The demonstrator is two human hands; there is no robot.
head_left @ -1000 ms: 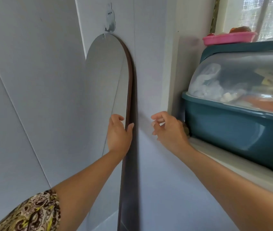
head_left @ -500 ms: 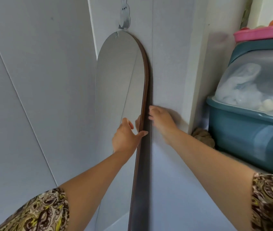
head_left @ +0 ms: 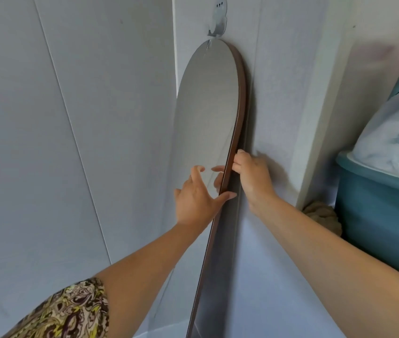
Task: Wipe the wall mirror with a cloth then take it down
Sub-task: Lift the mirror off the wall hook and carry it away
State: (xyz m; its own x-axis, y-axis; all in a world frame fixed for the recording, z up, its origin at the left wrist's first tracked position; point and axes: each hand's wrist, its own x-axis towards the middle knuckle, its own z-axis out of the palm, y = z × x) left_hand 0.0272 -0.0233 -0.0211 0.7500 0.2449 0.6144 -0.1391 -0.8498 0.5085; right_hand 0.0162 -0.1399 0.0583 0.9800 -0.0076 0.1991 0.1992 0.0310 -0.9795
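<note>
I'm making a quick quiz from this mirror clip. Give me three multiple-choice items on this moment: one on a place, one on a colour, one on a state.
1. Where is the right hand?
A. On the mirror's right edge
B. On the wall hook
C. Inside the teal bin

2. What colour is the frame of the mirror?
A. White
B. Brown
C. Green

3. What state is the mirror in?
A. Lying on the floor
B. Wrapped in cloth
C. Hanging from the hook

Answers: 1 A, its fingers curl around the frame edge, opposite the left hand. 2 B, a brown band runs along the arched rim. 3 C, the mirror's top sits right under the hook, against the wall.
</note>
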